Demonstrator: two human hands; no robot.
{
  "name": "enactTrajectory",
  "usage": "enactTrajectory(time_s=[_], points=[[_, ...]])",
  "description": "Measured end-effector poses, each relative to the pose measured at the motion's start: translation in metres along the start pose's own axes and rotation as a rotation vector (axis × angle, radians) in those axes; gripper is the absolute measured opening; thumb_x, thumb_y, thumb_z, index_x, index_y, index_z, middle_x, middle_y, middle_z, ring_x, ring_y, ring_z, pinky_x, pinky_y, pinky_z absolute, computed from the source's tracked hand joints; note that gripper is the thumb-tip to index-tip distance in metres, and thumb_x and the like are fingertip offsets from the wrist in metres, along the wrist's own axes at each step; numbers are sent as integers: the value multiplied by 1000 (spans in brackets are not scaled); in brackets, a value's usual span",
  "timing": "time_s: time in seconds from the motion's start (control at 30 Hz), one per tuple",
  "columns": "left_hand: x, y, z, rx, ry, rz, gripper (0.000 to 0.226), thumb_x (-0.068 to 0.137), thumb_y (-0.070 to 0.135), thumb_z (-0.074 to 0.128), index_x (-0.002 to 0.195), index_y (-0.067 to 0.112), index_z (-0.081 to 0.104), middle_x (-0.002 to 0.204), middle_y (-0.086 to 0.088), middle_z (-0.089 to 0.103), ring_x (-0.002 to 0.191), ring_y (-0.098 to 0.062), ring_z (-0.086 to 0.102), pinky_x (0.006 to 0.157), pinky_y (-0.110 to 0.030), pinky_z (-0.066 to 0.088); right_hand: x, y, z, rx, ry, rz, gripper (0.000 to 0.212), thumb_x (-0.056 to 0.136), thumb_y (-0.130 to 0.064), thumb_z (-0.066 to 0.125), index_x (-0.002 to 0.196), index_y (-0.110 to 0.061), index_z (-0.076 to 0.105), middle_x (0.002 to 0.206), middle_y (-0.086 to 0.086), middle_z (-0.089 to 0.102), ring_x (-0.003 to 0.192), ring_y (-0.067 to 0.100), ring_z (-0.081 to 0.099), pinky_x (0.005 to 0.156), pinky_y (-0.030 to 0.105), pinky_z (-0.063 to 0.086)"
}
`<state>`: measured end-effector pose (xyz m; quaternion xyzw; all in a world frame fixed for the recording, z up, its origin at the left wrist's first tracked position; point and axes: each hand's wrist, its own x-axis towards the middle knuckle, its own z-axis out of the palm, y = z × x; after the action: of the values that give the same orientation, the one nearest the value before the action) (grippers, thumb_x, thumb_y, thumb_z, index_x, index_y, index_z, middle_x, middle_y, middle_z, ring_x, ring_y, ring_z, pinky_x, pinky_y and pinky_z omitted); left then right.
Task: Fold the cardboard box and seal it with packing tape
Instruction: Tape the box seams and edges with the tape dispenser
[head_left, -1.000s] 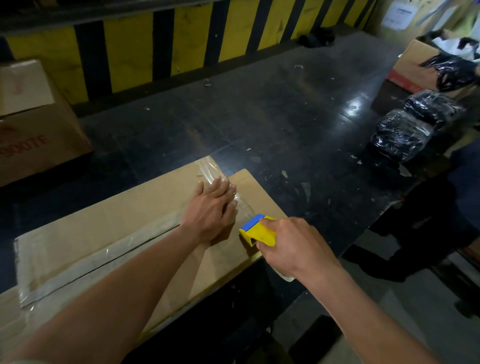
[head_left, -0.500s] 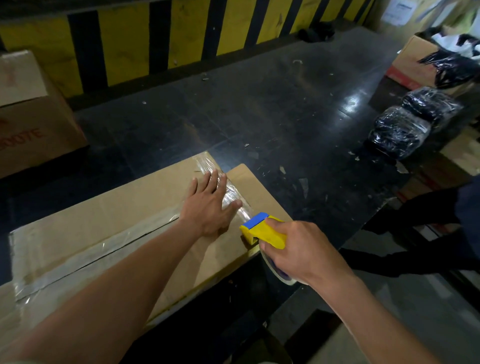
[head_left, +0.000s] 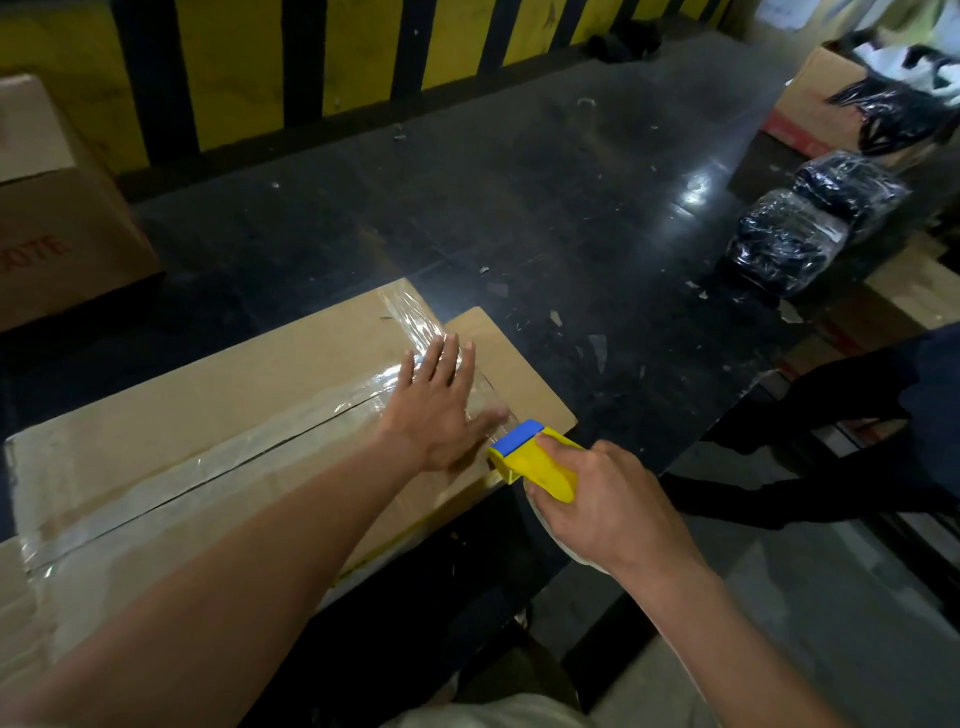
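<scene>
Dark glossy worktop is carrying the job, with the cardboard box lying at near left, flaps closed.

Nearest: right hand is curling round a yellow-and-blue tape dispenser at the box's near right corner. Just beyond, left hand is lying flat with fingers spread, pressing clear packing tape down across the box's right end. Another strip is running along the centre seam.

Step, as judged: sealing, late on, with the cross strip going down. The next move is likely calling for a tear against the dispenser's edge while the flat hand is holding the strip down, then rubbing the tail over the side.

Box contents: hidden.

Farther right, two black film-wrapped bundles are sitting loose on the worktop. Far right, an open carton is holding more black wrapped goods and something white. Far left, a closed carton with red lettering is standing; contents unseen.
</scene>
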<state>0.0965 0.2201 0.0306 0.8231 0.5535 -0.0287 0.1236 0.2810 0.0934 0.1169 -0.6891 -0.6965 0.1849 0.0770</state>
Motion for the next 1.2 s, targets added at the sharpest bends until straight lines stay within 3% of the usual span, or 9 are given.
enactTrajectory(time_s=[0.33,0.47,0.6,0.8,0.97,1.2], points=[[2,-5,4,-2,13,-2,95,92,81,8,162,18,-9,170,-8,-13,156,-23,-17,124,-49,-10,-29,15,4,47,4,13,54,88,-55,57,137,-43,41,78,-4,43,73,23,54,65,37,51],[3,3,0,27,-10,-46,103,87,85,8,162,16,-7,170,-9,-14,155,-25,-18,121,-57,-11,-23,12,17,59,-10,57,55,88,-53,56,139,-42,39,80,-4,42,79,29,57,72,41,52],[2,9,7,4,26,-84,128,69,102,6,162,15,-10,169,-7,-17,155,-23,-19,120,-60,-14,-26,15,25,84,35,55,57,87,-54,58,140,-46,38,79,-4,43,79,29,57,69,38,49],[4,6,10,28,55,-80,129,66,103,3,162,17,-11,170,-8,-15,156,-23,-17,122,-60,-10,-42,24,29,134,104,79,59,85,-57,59,140,-47,43,77,-6,43,73,25,53,66,34,46],[3,6,10,32,59,-81,126,71,102,9,161,17,-10,170,-8,-16,156,-23,-17,122,-60,-10,-39,22,32,115,55,89,59,85,-57,58,141,-47,43,77,-6,43,71,21,49,65,30,43],[2,7,10,22,50,-77,129,68,103,5,162,16,-10,169,-9,-17,155,-23,-18,121,-60,-13,-11,10,11,94,-54,64,36,86,-44,60,120,-29,61,80,8,66,84,34,63,68,40,52]])
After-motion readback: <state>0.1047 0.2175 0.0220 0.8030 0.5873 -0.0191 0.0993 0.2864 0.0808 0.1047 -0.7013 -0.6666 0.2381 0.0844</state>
